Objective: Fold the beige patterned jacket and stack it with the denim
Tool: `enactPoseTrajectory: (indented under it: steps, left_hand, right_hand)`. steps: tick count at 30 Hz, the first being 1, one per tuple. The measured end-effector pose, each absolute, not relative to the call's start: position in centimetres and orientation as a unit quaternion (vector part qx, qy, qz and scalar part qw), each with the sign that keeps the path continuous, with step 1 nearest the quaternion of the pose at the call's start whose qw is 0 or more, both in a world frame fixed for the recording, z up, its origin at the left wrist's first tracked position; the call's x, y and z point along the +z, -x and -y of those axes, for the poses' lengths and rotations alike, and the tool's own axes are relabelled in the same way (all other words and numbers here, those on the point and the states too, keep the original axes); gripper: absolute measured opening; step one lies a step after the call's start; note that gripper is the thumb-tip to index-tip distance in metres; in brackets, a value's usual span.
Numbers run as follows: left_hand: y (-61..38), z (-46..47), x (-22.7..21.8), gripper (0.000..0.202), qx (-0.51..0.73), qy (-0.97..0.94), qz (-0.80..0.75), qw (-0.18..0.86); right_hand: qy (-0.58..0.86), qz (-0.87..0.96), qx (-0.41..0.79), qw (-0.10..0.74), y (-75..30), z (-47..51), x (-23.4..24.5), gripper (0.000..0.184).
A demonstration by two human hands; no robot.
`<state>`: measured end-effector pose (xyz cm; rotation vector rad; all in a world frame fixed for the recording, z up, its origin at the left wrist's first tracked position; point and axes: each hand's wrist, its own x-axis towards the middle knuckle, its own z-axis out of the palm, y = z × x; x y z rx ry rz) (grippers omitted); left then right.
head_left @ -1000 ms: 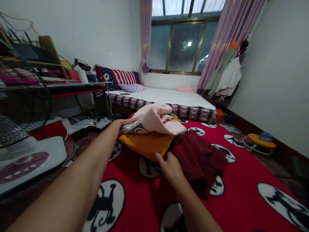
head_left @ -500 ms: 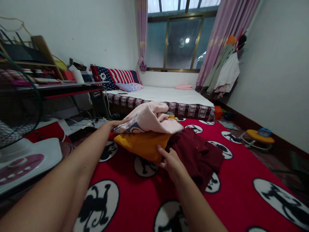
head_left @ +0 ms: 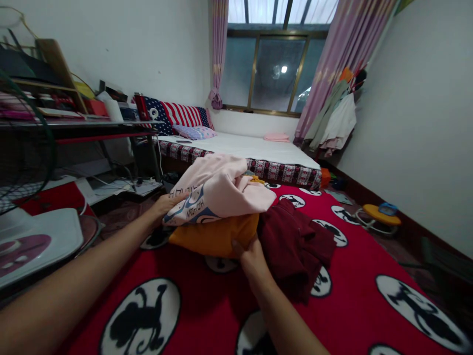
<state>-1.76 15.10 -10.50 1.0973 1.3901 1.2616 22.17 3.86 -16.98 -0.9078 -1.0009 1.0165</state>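
A crumpled pale pink garment (head_left: pixel 236 190) with blue lettering and a printed figure lies heaped on a mustard-yellow garment (head_left: pixel 210 236). At its left edge, my left hand (head_left: pixel 168 206) is closed on the pink cloth, fingers partly covered by the folds. My right hand (head_left: pixel 253 256) grips the lower right part of the yellow garment, thumb on top and the other fingers largely out of sight. Just right of it, a dark maroon garment (head_left: pixel 299 244) lies bunched on the red blanket (head_left: pixel 207 305), which has monkey figures in white ovals.
Beyond stands a bed (head_left: pixel 254 148) with a white top. On the left are a cluttered desk (head_left: pixel 111 129) and a white fan base (head_left: pixel 48 241). A yellow stool (head_left: pixel 380 215) stands at the right; clothes (head_left: pixel 338 118) hang by the curtain.
The pink garment's left part has opened out, showing more lettering. My left hand has shifted down and left along its edge. My right thumb now presses the yellow cloth. The view has tilted slightly.
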Motion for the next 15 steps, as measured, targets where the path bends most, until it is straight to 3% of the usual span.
enactPoseTrajectory:
  steps: [8,15]
  left_hand:
    - [5.7,-9.0,-13.3,0.051,0.544,-0.383,-0.682,0.304]
    - [4.8,-15.2,-6.8,0.052,0.474,-0.574,-0.635,0.206]
  right_hand:
    - [0.319,0.528,0.506,0.603,-22.3,-6.5,-15.6,0.065]
    - [0.341,0.482,0.459,0.664,-20.2,-7.7,-18.4,0.062]
